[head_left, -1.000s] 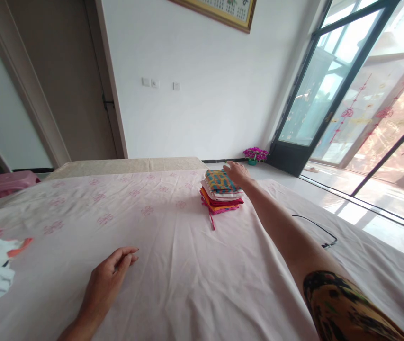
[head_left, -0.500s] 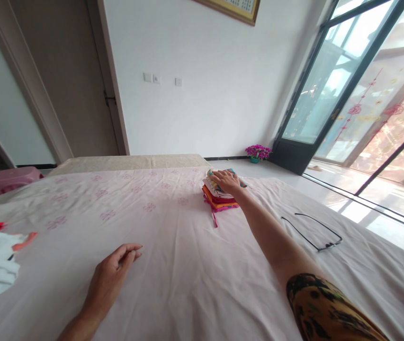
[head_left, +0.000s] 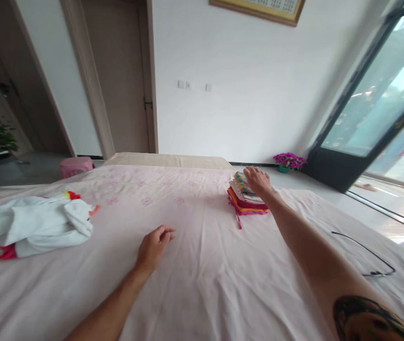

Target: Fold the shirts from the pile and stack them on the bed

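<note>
A small stack of folded clothes (head_left: 247,203) in pink, orange, red and white lies on the sheet, with a colourful checked piece on top. Over its right far edge is my right hand (head_left: 258,180), fingers spread and slightly bent, holding nothing; whether it still touches the top piece I cannot tell. My left hand (head_left: 155,244) is low over the sheet in the middle, its fingers loosely curled together with nothing visible in them. To its left lies a loose heap of white clothes (head_left: 52,222) with red and yellow bits.
The pale sheet (head_left: 187,274) with pink flower prints covers the wide surface. Dark-framed glasses (head_left: 379,273) lie at the right, partly behind my right arm. Beyond are a pink stool (head_left: 76,166), purple flowers (head_left: 289,161) in a pot, doors and a glass door.
The view has swung left, bringing more of the white heap into sight. My right hand has lifted from pressing flat on the stack and shifted to its right edge.
</note>
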`<state>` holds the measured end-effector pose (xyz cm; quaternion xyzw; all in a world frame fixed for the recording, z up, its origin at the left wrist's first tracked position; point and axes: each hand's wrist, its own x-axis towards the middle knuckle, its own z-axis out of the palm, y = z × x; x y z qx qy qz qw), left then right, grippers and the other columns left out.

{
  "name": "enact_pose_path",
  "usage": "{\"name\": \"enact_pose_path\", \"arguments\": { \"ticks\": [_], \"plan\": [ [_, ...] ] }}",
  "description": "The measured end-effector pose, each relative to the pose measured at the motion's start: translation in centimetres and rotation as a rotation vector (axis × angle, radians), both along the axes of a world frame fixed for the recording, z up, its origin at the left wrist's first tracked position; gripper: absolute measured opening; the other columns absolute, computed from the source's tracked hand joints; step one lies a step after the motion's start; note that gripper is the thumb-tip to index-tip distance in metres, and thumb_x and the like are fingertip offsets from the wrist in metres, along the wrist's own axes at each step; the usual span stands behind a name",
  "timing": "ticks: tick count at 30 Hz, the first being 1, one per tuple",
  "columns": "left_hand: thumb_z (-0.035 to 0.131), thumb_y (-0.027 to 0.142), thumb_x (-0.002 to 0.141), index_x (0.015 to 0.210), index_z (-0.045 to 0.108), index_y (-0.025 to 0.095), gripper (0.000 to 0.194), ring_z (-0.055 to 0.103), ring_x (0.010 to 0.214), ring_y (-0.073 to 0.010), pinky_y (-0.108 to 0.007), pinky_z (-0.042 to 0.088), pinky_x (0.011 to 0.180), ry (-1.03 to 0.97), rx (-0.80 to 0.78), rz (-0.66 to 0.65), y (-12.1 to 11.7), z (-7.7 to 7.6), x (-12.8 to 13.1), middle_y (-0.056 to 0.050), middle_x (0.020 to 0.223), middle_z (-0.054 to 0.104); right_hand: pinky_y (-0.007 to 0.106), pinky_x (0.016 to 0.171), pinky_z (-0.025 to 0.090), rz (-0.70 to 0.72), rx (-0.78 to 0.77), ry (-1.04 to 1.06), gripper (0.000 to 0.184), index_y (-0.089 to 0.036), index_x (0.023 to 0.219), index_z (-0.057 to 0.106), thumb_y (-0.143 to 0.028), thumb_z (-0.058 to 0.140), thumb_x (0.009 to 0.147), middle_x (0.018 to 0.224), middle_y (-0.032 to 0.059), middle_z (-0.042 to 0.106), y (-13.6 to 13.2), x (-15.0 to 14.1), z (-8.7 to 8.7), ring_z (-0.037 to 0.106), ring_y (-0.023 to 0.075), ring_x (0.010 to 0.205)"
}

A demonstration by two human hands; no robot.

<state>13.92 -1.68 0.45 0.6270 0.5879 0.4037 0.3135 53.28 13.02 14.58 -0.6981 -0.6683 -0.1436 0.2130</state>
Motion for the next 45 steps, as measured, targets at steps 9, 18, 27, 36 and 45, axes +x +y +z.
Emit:
{"name": "enact_pose_path", "arguments": {
  "ticks": [9, 18, 27, 36, 45],
  "plan": [
    [0.047, 0.024, 0.085, 0.096, 0.07, 0.022, 0.025, 0.071, 0.082, -0.0146, -0.025, 0.053, 0.077, -0.134, 0.112, 0.006, -1.2, 0.6, -0.2, -0.001, 0.084, 0.076, 0.038, 0.101, 0.043, 0.641, -0.173, 0.251, 0.041, -0.022, 0.127, 0.06, -0.041, 0.039, 0.098, 0.127, 0.0098, 0.063, -10.5, -14.9, -6.8, 0.059, 0.0235, 0.115],
    [0.042, 0.015, 0.086, 0.113, 0.062, 0.015, 0.034, 0.062, 0.111, -0.0196, -0.034, 0.047, 0.099, -0.078, 0.368, 0.53, 1.0, 2.7, -9.6, -0.01, 0.117, 0.068, 0.045, 0.117, 0.026, 0.512, -0.327, -0.02, 0.049, -0.019, 0.142, 0.05, -0.036, 0.038, 0.098, 0.15, 0.0111, 0.044, -14.0, -19.3, -13.7, 0.035, 0.0259, 0.141],
    [0.06, 0.039, 0.084, 0.139, 0.043, 0.008, 0.065, 0.028, 0.136, -0.0441, -0.064, 0.021, 0.106, 0.118, 0.349, 1.113, -2.0, 5.1, -22.5, -0.021, 0.146, 0.038, 0.046, 0.116, 0.028, 0.526, -0.282, -0.018, 0.047, -0.023, 0.14, 0.052, -0.036, 0.037, 0.097, 0.147, 0.0094, 0.047, -14.0, -19.2, -14.0, 0.039, 0.0259, 0.139],
    [0.046, 0.038, 0.091, 0.125, 0.057, 0.001, 0.052, 0.052, 0.12, -0.04, -0.054, 0.038, 0.101, 0.058, 0.256, 1.009, -1.6, 5.6, -23.5, -0.022, 0.129, 0.059, 0.046, 0.116, 0.029, 0.539, -0.27, -0.016, 0.047, -0.021, 0.139, 0.053, -0.035, 0.038, 0.097, 0.146, 0.0099, 0.049, -14.1, -19.1, -13.8, 0.04, 0.0259, 0.137],
    [0.056, 0.036, 0.087, 0.111, 0.067, 0.018, 0.032, 0.066, 0.097, -0.0195, -0.029, 0.053, 0.088, 0.019, 0.398, -0.097, -1.0, 7.8, -5.9, -0.007, 0.107, 0.071, 0.045, 0.109, 0.039, 0.585, -0.195, 0.3, 0.044, -0.021, 0.132, 0.058, -0.035, 0.043, 0.094, 0.135, 0.0114, 0.059, -13.6, -18.4, -14.0, 0.055, 0.0274, 0.124]
  ]
}}
